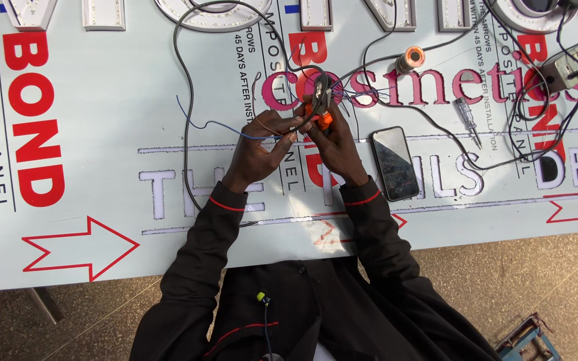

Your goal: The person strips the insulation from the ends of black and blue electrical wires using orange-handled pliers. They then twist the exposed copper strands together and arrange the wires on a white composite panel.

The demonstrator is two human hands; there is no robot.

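Observation:
My right hand grips a pair of orange-handled pliers whose dark jaws point away from me over the pink lettering on the white sign panel. My left hand pinches thin wires, a blue one and a reddish-brown one, right beside the pliers' handles. A long black cable loops from the hands up to the white channel letters at the far edge. Both sleeves are black with a red stripe at the cuff.
A black phone lies face up just right of my right hand. Farther right lie a screwdriver, a roll of copper-coloured wire and a grey socket box among tangled black cables. A blue crate stands on the floor.

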